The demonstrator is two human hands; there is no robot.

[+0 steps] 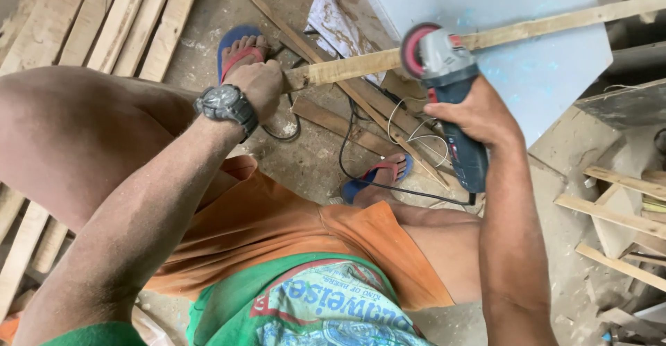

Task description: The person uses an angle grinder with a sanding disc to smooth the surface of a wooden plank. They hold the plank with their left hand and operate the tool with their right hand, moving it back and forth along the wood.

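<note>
Left hand: your arm reaches forward across your raised left knee, wrist bent down, a black wristwatch facing up. The fingers are wrapped tight around the near end of a long wooden strip, knuckles toward you.

Wooden strip: pale, narrow, rough-edged. It runs from your left fist up and to the right, crossing over a light blue board, and leaves the view at the right edge.

Right hand: your forearm comes up from the lower right, elbow low. The hand is closed firmly around the dark blue body of an angle grinder, thumb on the near side.

Angle grinder: grey head, red and dark disc. The disc stands on edge at the strip, about at its upper edge; actual contact cannot be told. A black cord trails from its tail across the floor.

Surroundings: blue sandals with red straps on both feet, the left one just behind your left hand. Planks lie at upper left, offcuts at right. Dusty concrete floor.
</note>
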